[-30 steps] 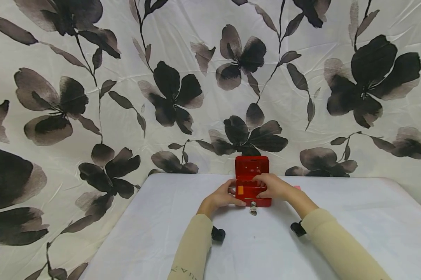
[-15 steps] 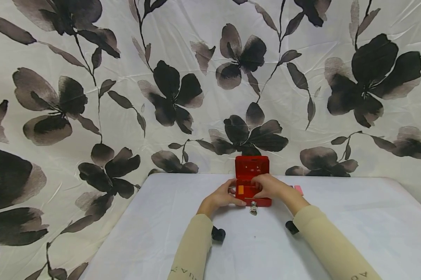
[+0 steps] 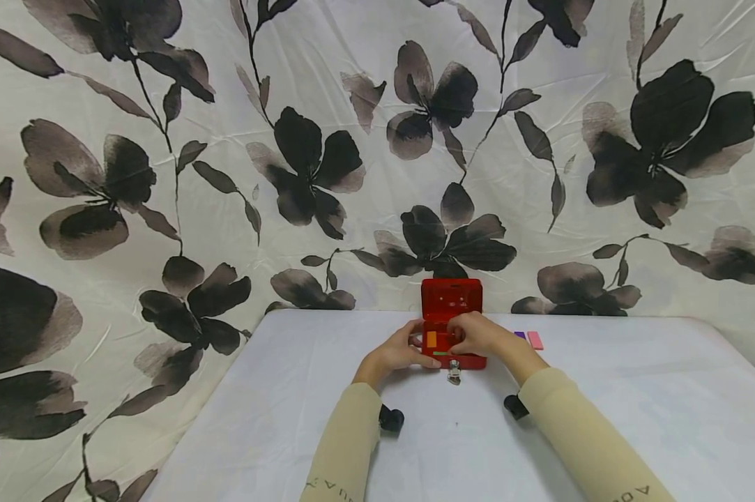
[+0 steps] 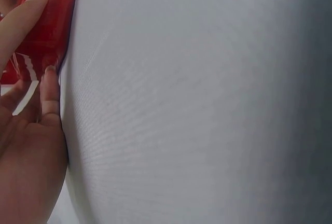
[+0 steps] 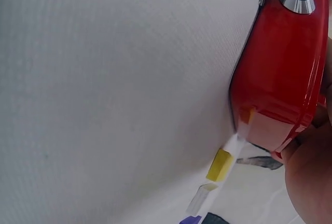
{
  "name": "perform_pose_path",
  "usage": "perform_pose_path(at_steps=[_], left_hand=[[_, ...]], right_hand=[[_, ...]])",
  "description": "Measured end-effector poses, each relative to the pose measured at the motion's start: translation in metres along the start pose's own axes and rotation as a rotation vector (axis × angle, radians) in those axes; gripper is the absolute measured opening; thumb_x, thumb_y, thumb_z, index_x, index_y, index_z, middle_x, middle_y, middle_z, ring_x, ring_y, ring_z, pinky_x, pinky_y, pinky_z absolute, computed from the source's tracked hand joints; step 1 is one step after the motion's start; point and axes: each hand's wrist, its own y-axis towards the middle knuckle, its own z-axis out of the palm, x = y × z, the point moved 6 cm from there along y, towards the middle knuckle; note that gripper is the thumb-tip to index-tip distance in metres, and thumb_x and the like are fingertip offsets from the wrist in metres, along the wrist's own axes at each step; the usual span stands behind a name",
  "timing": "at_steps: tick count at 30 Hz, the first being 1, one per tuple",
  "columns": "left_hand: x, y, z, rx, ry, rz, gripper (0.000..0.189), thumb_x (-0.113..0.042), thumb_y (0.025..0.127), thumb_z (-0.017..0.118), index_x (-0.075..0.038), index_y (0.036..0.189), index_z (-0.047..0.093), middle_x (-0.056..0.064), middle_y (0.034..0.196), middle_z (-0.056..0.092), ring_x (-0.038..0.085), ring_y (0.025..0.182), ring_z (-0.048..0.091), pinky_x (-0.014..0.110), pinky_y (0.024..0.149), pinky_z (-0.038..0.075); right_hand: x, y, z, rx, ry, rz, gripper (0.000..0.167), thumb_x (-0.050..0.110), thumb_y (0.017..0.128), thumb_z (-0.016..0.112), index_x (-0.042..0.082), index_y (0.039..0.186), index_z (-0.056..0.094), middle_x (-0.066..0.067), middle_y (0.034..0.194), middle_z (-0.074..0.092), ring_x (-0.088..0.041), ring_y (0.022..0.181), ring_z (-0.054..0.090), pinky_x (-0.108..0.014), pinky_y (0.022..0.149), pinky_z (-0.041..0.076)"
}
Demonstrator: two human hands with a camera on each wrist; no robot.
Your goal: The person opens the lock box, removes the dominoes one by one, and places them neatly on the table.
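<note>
A red metal cash box (image 3: 471, 362) stands at the back of the table, its lid (image 3: 451, 296) raised. My left hand (image 3: 397, 354) grips its left end, with the thumb at the front corner and the fingers round the side, as the left wrist view also shows. My right hand (image 3: 477, 335) reaches over the right wall with curled fingers down inside. An orange block (image 3: 431, 339) lies in the box at the left. Near the right thumb, just behind the front wall, shows a green block (image 3: 440, 353); I cannot tell whether the fingers pinch it. Keys (image 3: 454, 376) hang at the front lock.
Right of the box, a pink block (image 3: 535, 340) and a purple block (image 3: 520, 335) lie on the white-covered table (image 3: 634, 390). The right wrist view shows a yellow block (image 5: 220, 165) and a pale block (image 5: 201, 199). A flower-print cloth (image 3: 352, 174) hangs behind.
My right hand has shifted left inside the box. The green block now shows near the front wall, and the pink and purple blocks have come out from behind the right hand. The left hand stays put.
</note>
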Motion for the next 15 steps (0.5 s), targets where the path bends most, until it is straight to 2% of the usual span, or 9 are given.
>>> perform_pose_path(at_steps=[6,15], left_hand=[[-0.0006,-0.0025,0.0001,-0.001,0.004,0.0,0.094,-0.023,0.079,0.09,-0.019,0.156,0.038,0.004,0.14,0.054,0.025,0.121,0.052,0.052,0.11,0.045],[-0.0014,-0.003,-0.0003,-0.005,0.007,-0.001,0.095,-0.023,0.077,0.091,-0.021,0.156,0.038,0.003,0.141,0.054,0.024,0.121,0.052,0.053,0.111,0.044]], right_hand=[[-0.0011,-0.0003,0.0013,0.01,0.002,0.043,0.032,0.02,0.087,0.084,0.002,0.11,0.072,-0.001,0.088,0.069,-0.016,0.081,0.057,-0.035,0.084,0.058],[-0.0019,0.0004,0.0031,0.014,0.049,0.048,0.027,0.018,0.09,0.081,0.004,0.111,0.072,0.0,0.091,0.069,-0.016,0.084,0.06,-0.039,0.089,0.058]])
